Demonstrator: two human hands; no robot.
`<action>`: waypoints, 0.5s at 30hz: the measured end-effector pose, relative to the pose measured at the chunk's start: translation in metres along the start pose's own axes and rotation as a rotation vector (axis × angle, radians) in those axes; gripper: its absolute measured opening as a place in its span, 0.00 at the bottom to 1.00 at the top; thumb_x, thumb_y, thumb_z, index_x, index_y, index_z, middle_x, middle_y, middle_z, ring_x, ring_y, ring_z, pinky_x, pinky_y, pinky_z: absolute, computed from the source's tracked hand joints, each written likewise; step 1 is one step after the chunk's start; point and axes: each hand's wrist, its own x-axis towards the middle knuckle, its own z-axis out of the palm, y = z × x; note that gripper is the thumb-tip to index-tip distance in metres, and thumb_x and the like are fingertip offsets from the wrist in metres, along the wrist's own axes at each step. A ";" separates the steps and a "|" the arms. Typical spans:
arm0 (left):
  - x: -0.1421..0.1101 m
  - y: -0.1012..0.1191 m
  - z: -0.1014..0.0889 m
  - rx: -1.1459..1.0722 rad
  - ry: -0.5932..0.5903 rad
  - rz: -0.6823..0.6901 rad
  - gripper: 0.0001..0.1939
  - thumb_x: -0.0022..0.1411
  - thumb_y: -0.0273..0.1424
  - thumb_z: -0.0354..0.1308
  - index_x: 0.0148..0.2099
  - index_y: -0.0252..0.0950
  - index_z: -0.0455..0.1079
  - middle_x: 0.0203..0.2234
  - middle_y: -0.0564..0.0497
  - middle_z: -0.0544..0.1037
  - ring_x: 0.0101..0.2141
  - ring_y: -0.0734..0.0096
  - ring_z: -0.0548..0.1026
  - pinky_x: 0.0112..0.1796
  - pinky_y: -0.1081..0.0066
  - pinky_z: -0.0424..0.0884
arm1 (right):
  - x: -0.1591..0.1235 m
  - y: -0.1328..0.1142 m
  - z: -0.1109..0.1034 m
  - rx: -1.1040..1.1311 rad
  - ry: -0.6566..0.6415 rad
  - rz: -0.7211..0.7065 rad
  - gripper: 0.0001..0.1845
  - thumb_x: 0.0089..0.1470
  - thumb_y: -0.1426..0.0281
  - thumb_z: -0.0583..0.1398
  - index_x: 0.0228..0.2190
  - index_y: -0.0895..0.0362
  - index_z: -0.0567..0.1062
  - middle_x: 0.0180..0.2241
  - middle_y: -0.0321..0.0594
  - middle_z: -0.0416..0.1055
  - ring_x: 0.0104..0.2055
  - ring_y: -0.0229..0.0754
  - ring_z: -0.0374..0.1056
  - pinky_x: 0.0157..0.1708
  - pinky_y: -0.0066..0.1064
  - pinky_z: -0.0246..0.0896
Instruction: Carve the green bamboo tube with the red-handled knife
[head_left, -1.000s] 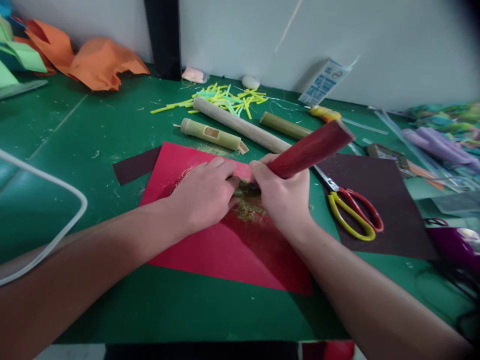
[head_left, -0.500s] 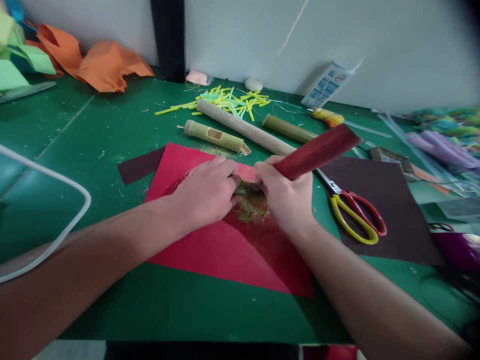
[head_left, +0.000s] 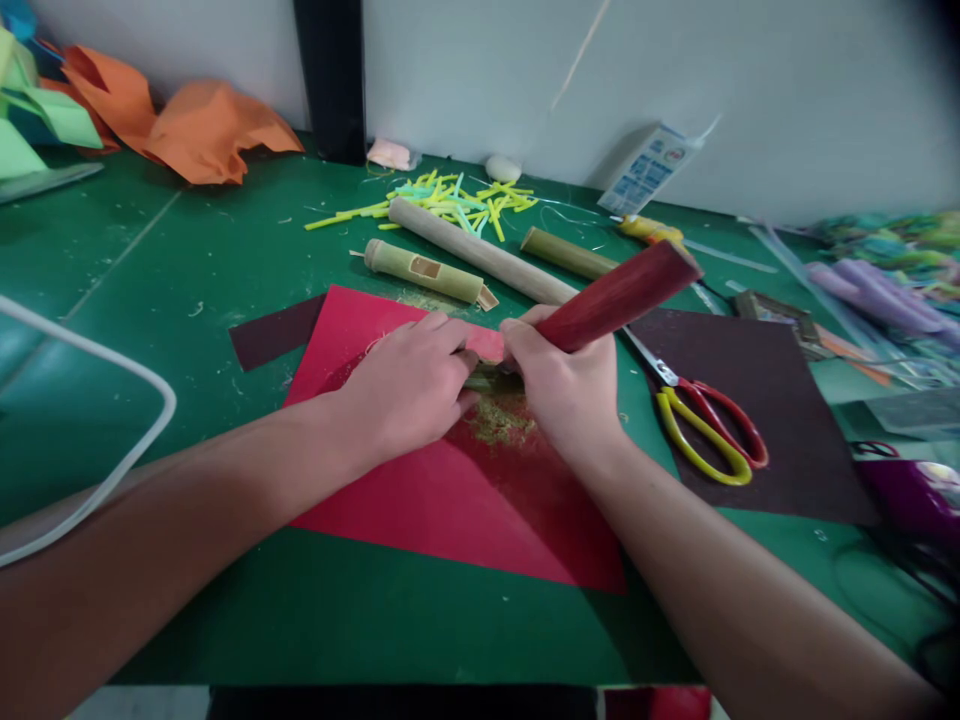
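My right hand (head_left: pixel 570 385) is closed round a long red strip (head_left: pixel 622 295), which looks like curled sandpaper, its far end sticking up to the right. A pinkish part of what seems the same strip shows between my hands. Under it lies a short greenish piece of bamboo (head_left: pixel 491 380), mostly covered by fingers. With bent fingers, my left hand (head_left: pixel 409 385) grips the bamboo's left part; its fingertips are partly hidden. Below both hands is a red sheet (head_left: pixel 420 500), with greenish-brown dust (head_left: pixel 501 420) heaped near the bamboo.
Scissors (head_left: pixel 712 430) lie on a dark brown sheet (head_left: pixel 795 440) at the right. Behind my hands are a notched bamboo tube (head_left: pixel 450 280), a pale rod (head_left: pixel 480 250) and cut yellow-green straws (head_left: pixel 442 195). A white cable (head_left: pixel 142 375) crosses the left side.
The raised end of the red strip has tilted and turned slightly, and my right hand is a little further left. The whole view has shifted slightly. Both hands keep their grip.
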 end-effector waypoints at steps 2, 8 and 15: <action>0.000 0.000 0.000 0.002 0.002 0.012 0.12 0.66 0.33 0.59 0.46 0.29 0.77 0.42 0.41 0.76 0.46 0.52 0.73 0.43 0.57 0.73 | -0.001 -0.001 0.001 -0.002 0.005 -0.005 0.14 0.47 0.74 0.61 0.15 0.55 0.66 0.16 0.30 0.57 0.22 0.32 0.52 0.21 0.27 0.49; 0.001 0.001 -0.001 0.008 -0.005 0.015 0.12 0.68 0.33 0.58 0.46 0.31 0.77 0.44 0.42 0.76 0.47 0.53 0.72 0.43 0.59 0.72 | -0.005 -0.004 -0.002 -0.006 -0.065 0.017 0.15 0.46 0.76 0.59 0.13 0.54 0.64 0.14 0.30 0.56 0.20 0.33 0.52 0.19 0.29 0.48; 0.002 0.002 -0.003 0.020 -0.021 -0.002 0.13 0.68 0.34 0.58 0.46 0.30 0.77 0.43 0.41 0.76 0.48 0.53 0.72 0.45 0.58 0.73 | -0.001 0.002 -0.002 0.037 -0.006 -0.020 0.15 0.47 0.75 0.60 0.13 0.55 0.66 0.15 0.30 0.56 0.20 0.33 0.52 0.19 0.29 0.47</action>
